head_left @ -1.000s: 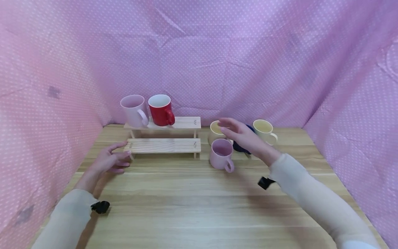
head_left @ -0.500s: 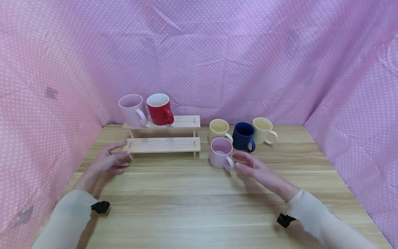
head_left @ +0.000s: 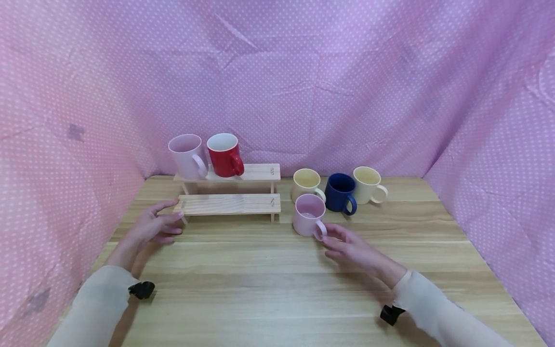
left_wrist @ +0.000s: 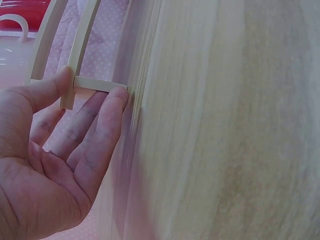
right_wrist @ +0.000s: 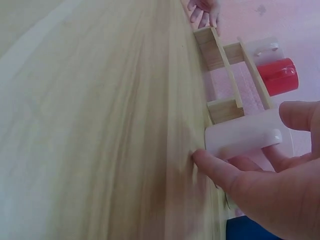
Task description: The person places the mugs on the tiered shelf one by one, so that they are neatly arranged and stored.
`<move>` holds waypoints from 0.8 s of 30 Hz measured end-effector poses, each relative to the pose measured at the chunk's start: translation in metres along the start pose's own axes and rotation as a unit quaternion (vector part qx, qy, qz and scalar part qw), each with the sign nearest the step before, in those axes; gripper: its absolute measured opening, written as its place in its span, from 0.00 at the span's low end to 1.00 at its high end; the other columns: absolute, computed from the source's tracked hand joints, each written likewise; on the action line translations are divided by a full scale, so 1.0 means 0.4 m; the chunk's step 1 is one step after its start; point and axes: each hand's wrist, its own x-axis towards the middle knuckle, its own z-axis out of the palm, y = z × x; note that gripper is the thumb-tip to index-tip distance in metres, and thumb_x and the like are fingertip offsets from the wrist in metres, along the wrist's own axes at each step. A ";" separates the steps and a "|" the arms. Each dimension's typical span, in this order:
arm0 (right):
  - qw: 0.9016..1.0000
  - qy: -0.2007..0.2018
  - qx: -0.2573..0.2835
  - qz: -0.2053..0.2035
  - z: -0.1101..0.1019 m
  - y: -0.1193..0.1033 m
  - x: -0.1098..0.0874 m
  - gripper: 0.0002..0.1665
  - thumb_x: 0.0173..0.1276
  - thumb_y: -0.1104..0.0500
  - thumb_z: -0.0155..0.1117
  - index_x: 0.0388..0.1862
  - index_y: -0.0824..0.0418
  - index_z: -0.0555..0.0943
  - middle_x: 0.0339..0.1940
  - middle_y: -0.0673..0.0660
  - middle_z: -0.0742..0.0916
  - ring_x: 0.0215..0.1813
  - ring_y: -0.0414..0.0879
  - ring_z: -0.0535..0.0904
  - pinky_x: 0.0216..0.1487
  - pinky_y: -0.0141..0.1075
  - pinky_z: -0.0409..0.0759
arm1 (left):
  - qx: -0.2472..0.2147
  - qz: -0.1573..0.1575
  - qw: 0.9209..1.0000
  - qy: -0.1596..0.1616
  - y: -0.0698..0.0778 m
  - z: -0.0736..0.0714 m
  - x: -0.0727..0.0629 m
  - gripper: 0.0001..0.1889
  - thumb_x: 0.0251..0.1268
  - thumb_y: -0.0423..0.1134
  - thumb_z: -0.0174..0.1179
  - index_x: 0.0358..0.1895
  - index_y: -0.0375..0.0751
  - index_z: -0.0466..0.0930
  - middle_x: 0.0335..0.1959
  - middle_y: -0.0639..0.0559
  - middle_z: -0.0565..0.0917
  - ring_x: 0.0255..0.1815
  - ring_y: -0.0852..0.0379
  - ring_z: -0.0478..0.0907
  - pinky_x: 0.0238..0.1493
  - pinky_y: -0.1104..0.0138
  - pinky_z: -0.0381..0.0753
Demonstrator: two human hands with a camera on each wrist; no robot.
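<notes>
My left hand (head_left: 149, 224) holds the left end of a two-tier wooden rack (head_left: 230, 205); in the left wrist view its thumb lies against the shelf edge and its fingers (left_wrist: 112, 112) are at the leg. My right hand (head_left: 353, 250) is at the handle of a pink mug (head_left: 309, 217) standing upright on the table. In the right wrist view the thumb (right_wrist: 295, 115) is apart from that handle, with fingertips close beneath it. On the rack's upper shelf stand a pale pink mug (head_left: 188, 159) and a red mug (head_left: 226, 156) with a white inside.
Behind the pink mug stands a yellow mug (head_left: 306, 180), with a dark blue mug (head_left: 339, 193) and another yellow mug (head_left: 367, 183) to its right. A pink dotted cloth (head_left: 303, 96) hangs around the wooden table (head_left: 251, 294).
My right hand has drawn back from above the yellow and blue mugs, uncovering them, and moved down to the pink mug's handle. My left hand stays at the rack.
</notes>
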 end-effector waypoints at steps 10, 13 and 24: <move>1.000 -0.007 -0.001 0.017 -0.004 -0.003 0.017 0.31 0.84 0.51 0.50 0.71 0.74 0.66 0.70 0.71 0.72 0.72 0.61 0.67 0.69 0.51 0.74 | -0.002 0.000 1.000 -0.004 -0.001 0.000 0.002 0.45 0.69 0.52 0.67 0.82 0.49 0.51 0.47 0.49 0.88 0.41 0.52 0.88 0.41 0.52 0.89; 1.000 -0.010 0.001 0.027 -0.005 -0.013 0.026 0.32 0.85 0.48 0.47 0.67 0.76 0.68 0.68 0.70 0.73 0.71 0.61 0.67 0.69 0.53 0.73 | -0.002 0.002 1.000 -0.003 0.001 0.002 0.003 0.44 0.69 0.52 0.67 0.82 0.49 0.52 0.46 0.49 0.88 0.41 0.51 0.88 0.41 0.52 0.89; 0.998 -0.015 -0.013 0.062 -0.010 -0.020 0.045 0.30 0.84 0.43 0.46 0.52 0.72 0.73 0.67 0.71 0.77 0.68 0.65 0.74 0.60 0.54 0.81 | -0.001 0.009 1.000 -0.006 -0.007 0.002 0.006 0.44 0.70 0.52 0.66 0.82 0.48 0.51 0.45 0.48 0.89 0.41 0.50 0.88 0.41 0.51 0.89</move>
